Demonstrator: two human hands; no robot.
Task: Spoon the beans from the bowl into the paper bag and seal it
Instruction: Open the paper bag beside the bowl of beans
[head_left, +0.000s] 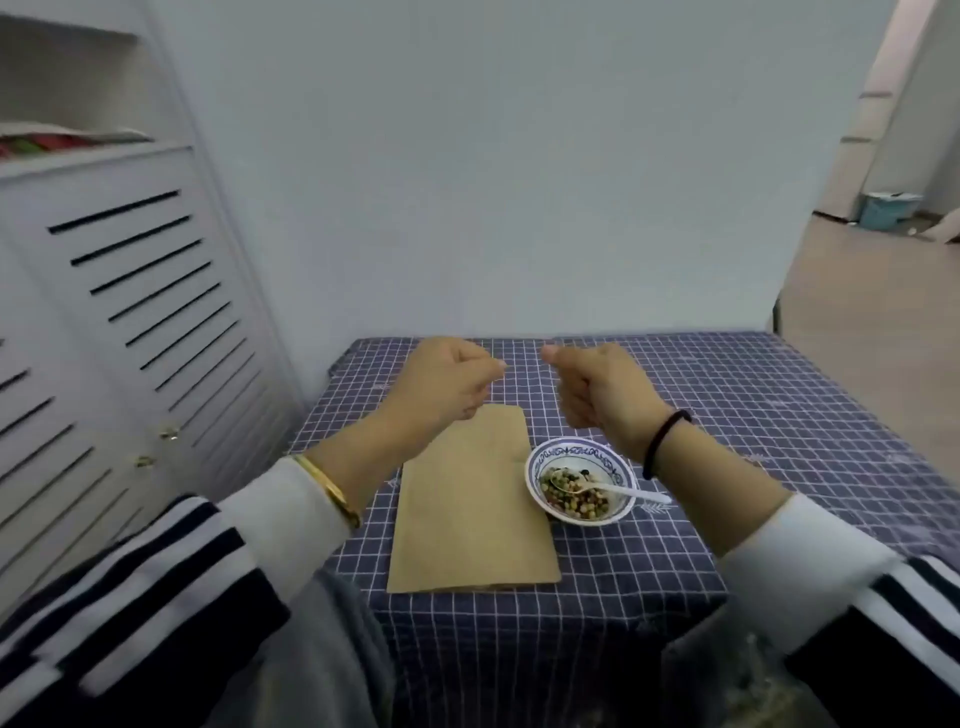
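Both fists, left hand (451, 379) and right hand (602, 391), above paper bag (475, 499).

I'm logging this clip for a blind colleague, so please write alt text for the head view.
Two loosely closed, empty hands, left hand and right hand, are raised above a table with a blue checked tablecloth. Below them a flat brown paper bag lies beside a blue-rimmed bowl of mixed beans, with a white plastic spoon resting in it.

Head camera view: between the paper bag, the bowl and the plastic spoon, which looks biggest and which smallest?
1. Paper bag, lying flat, clearly largest.
2. Bowl, beside it on the right.
3. Plastic spoon, resting in the bowl, smallest.
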